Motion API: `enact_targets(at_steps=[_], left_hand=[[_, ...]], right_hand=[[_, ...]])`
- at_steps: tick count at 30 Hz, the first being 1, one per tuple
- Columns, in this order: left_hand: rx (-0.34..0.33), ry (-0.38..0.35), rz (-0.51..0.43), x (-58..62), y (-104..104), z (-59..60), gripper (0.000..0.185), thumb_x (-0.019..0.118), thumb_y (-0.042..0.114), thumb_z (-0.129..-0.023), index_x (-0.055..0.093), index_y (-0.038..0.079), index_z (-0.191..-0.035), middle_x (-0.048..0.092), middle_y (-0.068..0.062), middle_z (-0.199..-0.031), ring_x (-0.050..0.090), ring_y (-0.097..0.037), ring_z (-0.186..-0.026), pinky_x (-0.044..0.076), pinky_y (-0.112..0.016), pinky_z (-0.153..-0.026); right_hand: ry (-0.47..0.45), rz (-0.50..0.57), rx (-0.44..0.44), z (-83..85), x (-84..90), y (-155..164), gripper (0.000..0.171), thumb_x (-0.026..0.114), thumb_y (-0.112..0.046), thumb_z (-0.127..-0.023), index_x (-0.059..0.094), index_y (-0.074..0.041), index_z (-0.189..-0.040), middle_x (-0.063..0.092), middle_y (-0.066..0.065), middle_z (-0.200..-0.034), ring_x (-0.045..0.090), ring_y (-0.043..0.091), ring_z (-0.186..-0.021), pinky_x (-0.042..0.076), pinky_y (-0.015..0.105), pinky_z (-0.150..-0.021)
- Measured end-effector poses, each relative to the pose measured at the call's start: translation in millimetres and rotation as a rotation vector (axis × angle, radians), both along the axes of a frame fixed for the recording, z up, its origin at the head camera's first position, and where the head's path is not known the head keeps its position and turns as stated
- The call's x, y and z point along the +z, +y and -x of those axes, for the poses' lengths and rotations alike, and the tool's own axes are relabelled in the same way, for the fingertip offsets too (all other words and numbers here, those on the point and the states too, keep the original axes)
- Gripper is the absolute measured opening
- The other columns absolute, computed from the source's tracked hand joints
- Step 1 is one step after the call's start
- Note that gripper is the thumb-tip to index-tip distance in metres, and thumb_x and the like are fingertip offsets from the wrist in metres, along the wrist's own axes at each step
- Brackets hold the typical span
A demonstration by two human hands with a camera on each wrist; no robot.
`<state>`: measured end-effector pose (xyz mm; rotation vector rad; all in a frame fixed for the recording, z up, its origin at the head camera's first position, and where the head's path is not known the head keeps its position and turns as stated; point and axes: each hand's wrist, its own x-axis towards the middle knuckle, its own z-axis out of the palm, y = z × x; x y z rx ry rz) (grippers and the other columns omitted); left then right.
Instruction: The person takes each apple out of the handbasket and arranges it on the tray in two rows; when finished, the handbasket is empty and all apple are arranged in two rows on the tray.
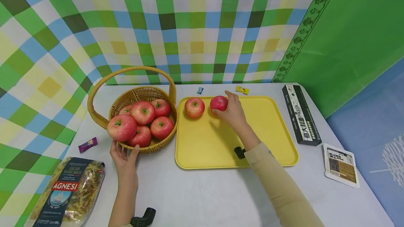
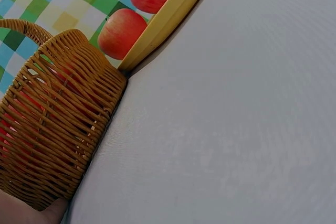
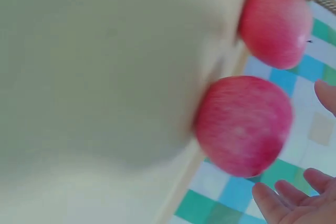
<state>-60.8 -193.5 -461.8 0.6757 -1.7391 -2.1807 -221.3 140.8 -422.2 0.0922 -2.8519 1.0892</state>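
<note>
The wicker basket [image 1: 143, 122] stands on the left half of the desk [image 1: 202, 192], touching the left rim of the tray [image 1: 268, 143], and holds several apples. Two apples lie in the tray's far left corner, the left apple [image 1: 194, 107] just beside the right apple [image 1: 219, 103]. A pasta bag [image 1: 67, 193] lies at the desk's near left corner, a small wrapped candy [image 1: 87, 145] behind it. A pasta box [image 1: 301, 114] lies along the right edge, a flat packet [image 1: 341, 164] nearer. Two small sweets [image 1: 242, 89] lie behind the tray.
</note>
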Motion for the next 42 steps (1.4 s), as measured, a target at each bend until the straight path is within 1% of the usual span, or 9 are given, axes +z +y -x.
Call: enact_targets(at_steps=[5, 10, 15, 21, 24, 27, 32, 37, 42], left_hand=[[0.004, 0.002, 0.000, -1.3, -1.1, 0.3, 0.083, 0.064, 0.013, -0.094, 0.006, 0.032, -0.151, 0.003, 0.002, -0.160, 0.004, -0.016, -0.146, 0.020, -0.030, -0.115], [0.002, -0.002, 0.002, -1.2, -0.5, 1.3, 0.083, 0.064, 0.014, -0.094, 0.007, 0.033, -0.150, 0.004, 0.003, -0.160, 0.005, -0.015, -0.146, 0.022, -0.028, -0.114], [0.000, -0.003, 0.008, -1.3, -0.2, 1.5, 0.083, 0.064, 0.014, -0.094, 0.006, 0.033, -0.151, 0.003, 0.003, -0.160, 0.005, -0.015, -0.146, 0.021, -0.029, -0.114], [0.001, 0.002, 0.008, -1.2, 0.4, 1.2, 0.083, 0.063, 0.013, -0.094, 0.006, 0.033, -0.151, 0.003, 0.003, -0.160, 0.005, -0.016, -0.146, 0.021, -0.029, -0.114], [0.004, -0.002, 0.008, -0.5, 0.4, 0.9, 0.083, 0.064, 0.014, -0.094, 0.006, 0.032, -0.151, 0.003, 0.003, -0.160, 0.005, -0.016, -0.146, 0.021, -0.030, -0.115], [0.003, -0.003, 0.014, 0.3, 0.2, 0.4, 0.082, 0.064, 0.014, -0.094, 0.007, 0.032, -0.151, 0.004, 0.003, -0.160, 0.005, -0.016, -0.146, 0.021, -0.031, -0.115], [0.004, 0.008, 0.019, -0.2, 0.0, 0.1, 0.082, 0.064, 0.014, -0.094, 0.007, 0.032, -0.150, 0.004, 0.002, -0.160, 0.006, -0.016, -0.146, 0.020, -0.032, -0.115], [0.001, 0.012, 0.018, 0.2, 0.0, 0.2, 0.082, 0.064, 0.014, -0.094, 0.008, 0.032, -0.150, 0.005, 0.003, -0.160, 0.006, -0.015, -0.146, 0.020, -0.032, -0.115], [-0.001, 0.013, 0.017, 0.5, -0.3, 0.3, 0.082, 0.064, 0.014, -0.094, 0.007, 0.032, -0.150, 0.005, 0.003, -0.160, 0.006, -0.015, -0.146, 0.020, -0.032, -0.116]], right_hand=[[0.037, 0.026, 0.020, -7.7, 17.5, -6.7, 0.087, 0.079, -0.032, -0.080, 0.030, -0.006, -0.147, 0.034, 0.017, -0.145, 0.042, 0.035, -0.125, 0.047, 0.050, -0.097], [0.080, 0.051, 0.062, -18.1, 35.5, -16.5, 0.082, 0.077, -0.033, -0.082, 0.034, -0.007, -0.147, 0.036, 0.014, -0.145, 0.042, 0.033, -0.127, 0.042, 0.050, -0.102], [0.126, 0.106, 0.121, -29.0, 47.0, -29.1, 0.080, 0.078, -0.035, -0.081, 0.037, -0.009, -0.145, 0.038, 0.011, -0.144, 0.044, 0.031, -0.126, 0.045, 0.047, -0.100], [0.160, 0.172, 0.187, -39.4, 49.7, -51.7, 0.078, 0.079, -0.033, -0.081, 0.039, -0.011, -0.145, 0.040, 0.007, -0.144, 0.044, 0.026, -0.125, 0.046, 0.042, -0.098], [0.149, 0.212, 0.217, -44.2, 51.9, -65.0, 0.078, 0.080, -0.033, -0.080, 0.040, -0.013, -0.144, 0.041, 0.007, -0.143, 0.045, 0.025, -0.124, 0.048, 0.042, -0.096], [0.144, 0.217, 0.250, -47.2, 52.0, -77.9, 0.078, 0.080, -0.034, -0.079, 0.041, -0.014, -0.144, 0.042, 0.006, -0.143, 0.046, 0.022, -0.123, 0.048, 0.041, -0.096], [0.125, 0.221, 0.315, -49.7, 47.9, -99.5, 0.081, 0.080, -0.038, -0.079, 0.039, -0.015, -0.145, 0.040, 0.004, -0.146, 0.042, 0.020, -0.129, 0.041, 0.038, -0.105], [0.081, 0.260, 0.366, -50.5, 43.4, -120.8, 0.082, 0.080, -0.038, -0.079, 0.038, -0.014, -0.146, 0.041, 0.004, -0.145, 0.044, 0.023, -0.127, 0.044, 0.036, -0.102], [0.082, 0.260, 0.397, -48.5, 38.4, -140.7, 0.081, 0.080, -0.036, -0.079, 0.039, -0.013, -0.145, 0.043, 0.006, -0.143, 0.045, 0.023, -0.127, 0.044, 0.035, -0.102]])
